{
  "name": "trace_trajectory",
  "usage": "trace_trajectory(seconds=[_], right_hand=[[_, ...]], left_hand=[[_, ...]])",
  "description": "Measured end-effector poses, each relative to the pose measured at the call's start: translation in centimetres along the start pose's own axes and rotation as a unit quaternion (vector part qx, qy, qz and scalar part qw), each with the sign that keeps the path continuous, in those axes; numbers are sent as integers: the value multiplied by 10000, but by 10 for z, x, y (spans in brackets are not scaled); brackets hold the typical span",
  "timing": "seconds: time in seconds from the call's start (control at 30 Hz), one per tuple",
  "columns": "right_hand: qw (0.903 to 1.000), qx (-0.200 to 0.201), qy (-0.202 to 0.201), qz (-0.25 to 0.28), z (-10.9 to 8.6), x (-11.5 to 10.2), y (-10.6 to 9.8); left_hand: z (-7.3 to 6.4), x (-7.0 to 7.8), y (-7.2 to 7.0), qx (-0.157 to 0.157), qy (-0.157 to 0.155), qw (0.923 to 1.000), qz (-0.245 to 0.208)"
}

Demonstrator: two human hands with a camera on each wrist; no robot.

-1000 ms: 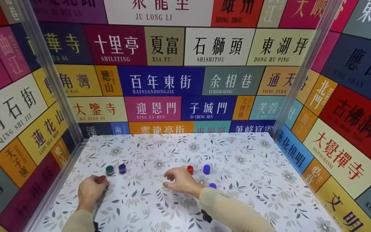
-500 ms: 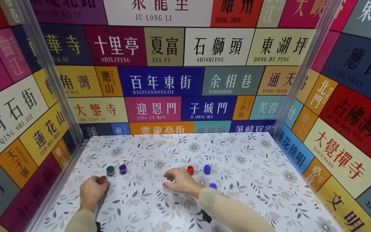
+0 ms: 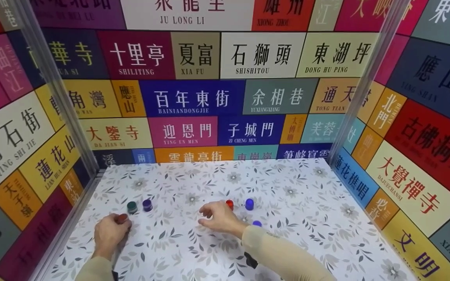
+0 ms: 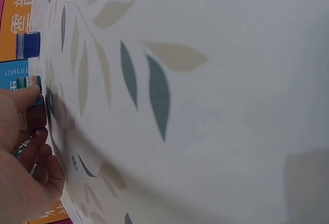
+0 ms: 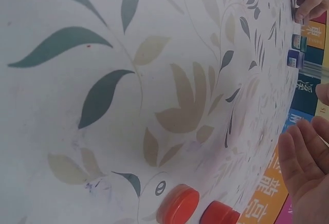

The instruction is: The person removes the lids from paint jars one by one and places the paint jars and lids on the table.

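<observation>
At the left of the table, my left hand [image 3: 109, 234] pinches a small paint pot with a reddish-brown top [image 3: 122, 218] between thumb and fingers; the left wrist view shows the dark red pot [image 4: 36, 116] close over the tabletop. Just beyond it stand a green paint pot [image 3: 131, 207] and a purple paint pot [image 3: 147, 205], side by side. My right hand [image 3: 220, 218] hovers over the middle with fingers loosely bent and nothing between them. Behind its knuckles is a red cap [image 3: 229, 204], partly hidden. Two red caps [image 5: 178, 206] show below the hand in the right wrist view.
A blue cap [image 3: 249, 204] stands right of the red one, and another blue cap [image 3: 257, 223] is partly hidden by the right forearm. The white floral tabletop [image 3: 193, 175] is bounded by colourful sign-covered walls [image 3: 193, 97] at the back and both sides.
The view has shifted slightly with the head. Both hands keep their places, the left still holding the reddish-brown pot; nothing else has visibly moved.
</observation>
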State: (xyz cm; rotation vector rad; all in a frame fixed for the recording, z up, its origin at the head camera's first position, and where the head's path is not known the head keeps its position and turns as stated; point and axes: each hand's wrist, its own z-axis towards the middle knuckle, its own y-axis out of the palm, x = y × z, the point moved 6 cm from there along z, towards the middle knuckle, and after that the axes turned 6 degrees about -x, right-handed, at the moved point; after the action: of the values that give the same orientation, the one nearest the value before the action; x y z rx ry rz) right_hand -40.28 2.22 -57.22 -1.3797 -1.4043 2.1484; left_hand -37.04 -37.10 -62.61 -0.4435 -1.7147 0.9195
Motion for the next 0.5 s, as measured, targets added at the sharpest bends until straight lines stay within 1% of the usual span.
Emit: trace_trajectory(seconds=[0.17, 0.3, 0.4, 0.5], right_hand=[[9998, 154, -154, 5, -1, 0, -8], [9993, 278, -227, 121, -2, 0, -15], [9989, 331, -215, 272, -3, 1, -19], [9984, 367, -127, 407, -4, 3, -22]], left_hand=[[-4, 12, 1, 113, 335, 9994, -3], [-7, 22, 4, 84, 480, 9987, -133], [-9, 28, 6, 76, 574, 9982, -167], [-12, 34, 7, 138, 769, 9968, -137]])
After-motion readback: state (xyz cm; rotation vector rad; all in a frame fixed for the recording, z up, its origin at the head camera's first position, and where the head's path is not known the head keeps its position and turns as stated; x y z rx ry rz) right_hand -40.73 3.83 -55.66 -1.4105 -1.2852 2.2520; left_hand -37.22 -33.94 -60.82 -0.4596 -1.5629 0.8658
